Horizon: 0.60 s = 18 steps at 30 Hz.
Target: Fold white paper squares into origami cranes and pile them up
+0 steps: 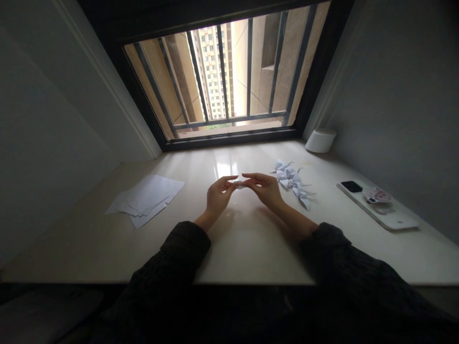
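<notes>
Between my two hands, above the middle of the sill, is a small folded piece of white paper [240, 184]. My left hand [219, 193] pinches its left side between thumb and fingers. On the other side, my right hand [266, 190] grips it the same way. Fingers cover most of the paper, so its exact shape is hidden. Just right of my right hand lie several folded white paper cranes [289, 177], bunched in a slanting row. A loose stack of white paper sheets [148, 196] rests to the left of my left hand.
A white phone [380, 208] with a cartoon grip on its back lies at the right. Near the window's right corner stands a white cylindrical object [321, 140]. The barred window [229, 76] closes off the back of the pale sill [251, 258], with walls on both sides.
</notes>
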### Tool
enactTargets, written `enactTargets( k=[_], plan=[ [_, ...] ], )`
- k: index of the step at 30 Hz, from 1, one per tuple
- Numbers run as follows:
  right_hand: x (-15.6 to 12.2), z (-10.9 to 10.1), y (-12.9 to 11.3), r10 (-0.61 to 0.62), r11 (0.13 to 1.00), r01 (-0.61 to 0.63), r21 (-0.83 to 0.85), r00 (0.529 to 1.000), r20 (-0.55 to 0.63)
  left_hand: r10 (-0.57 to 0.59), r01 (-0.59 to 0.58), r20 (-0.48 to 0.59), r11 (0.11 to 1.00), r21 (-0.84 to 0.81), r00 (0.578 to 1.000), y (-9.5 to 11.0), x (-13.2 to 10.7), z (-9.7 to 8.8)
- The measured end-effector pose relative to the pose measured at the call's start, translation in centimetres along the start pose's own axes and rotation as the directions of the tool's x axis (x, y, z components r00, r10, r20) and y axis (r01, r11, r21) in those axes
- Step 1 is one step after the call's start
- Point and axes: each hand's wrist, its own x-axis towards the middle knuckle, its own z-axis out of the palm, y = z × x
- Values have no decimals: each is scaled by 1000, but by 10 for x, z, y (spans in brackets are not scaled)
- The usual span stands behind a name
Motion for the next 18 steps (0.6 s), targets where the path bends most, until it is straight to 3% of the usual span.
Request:
enactTargets(
  k=[4, 9, 12, 16, 18],
  plan=[
    [0, -5, -3, -210, 947, 217, -238, 976, 55, -89, 79, 80, 989, 128, 993, -1, -1, -2],
    [1, -7, -10, -375, 821, 450, -352, 889, 261, -148, 111, 148, 966, 234, 978, 2, -5, -1],
    [1, -8, -12, -375, 821, 463, -334, 878, 297, -232, 189, 228, 962, 197, 946, 5, -3, -2],
    [1, -8, -12, -336, 877, 404, -261, 903, 269, -398, 374, 349, 917, 138, 848, 10, -1, -3],
    [0, -8, -13, -321, 891, 393, -228, 900, 296, -423, 399, 382, 906, 143, 822, 11, 0, -4]
  ],
)
